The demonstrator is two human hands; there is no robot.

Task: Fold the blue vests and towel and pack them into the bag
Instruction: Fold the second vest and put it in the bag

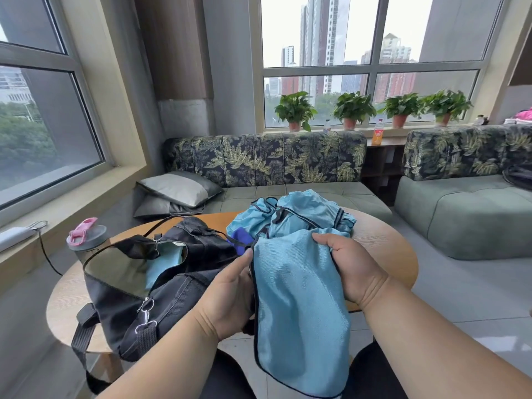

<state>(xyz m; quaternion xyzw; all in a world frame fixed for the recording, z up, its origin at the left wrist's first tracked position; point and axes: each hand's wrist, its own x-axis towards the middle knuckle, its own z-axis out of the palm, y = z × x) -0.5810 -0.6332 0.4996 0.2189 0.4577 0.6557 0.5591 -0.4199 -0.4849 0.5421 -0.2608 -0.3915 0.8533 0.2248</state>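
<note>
A light blue vest (299, 306) with dark trim hangs in front of me over the table's near edge. My left hand (230, 295) grips its left edge and my right hand (351, 266) grips its upper right edge. Behind it, more crumpled light blue vests (302, 214) lie in a heap on the round wooden table (383, 240). A dark blue cloth (241, 237) peeks out at the heap's left. The black bag (138, 300) lies open on the table's left side, with a folded light blue piece (165, 262) inside it.
A bottle with a pink lid (86, 237) stands at the table's far left edge. The bag's strap (82, 341) hangs off the table. A sofa (270, 168) with cushions sits behind, another sofa (466, 214) to the right. Potted plants (354, 109) line the windowsill.
</note>
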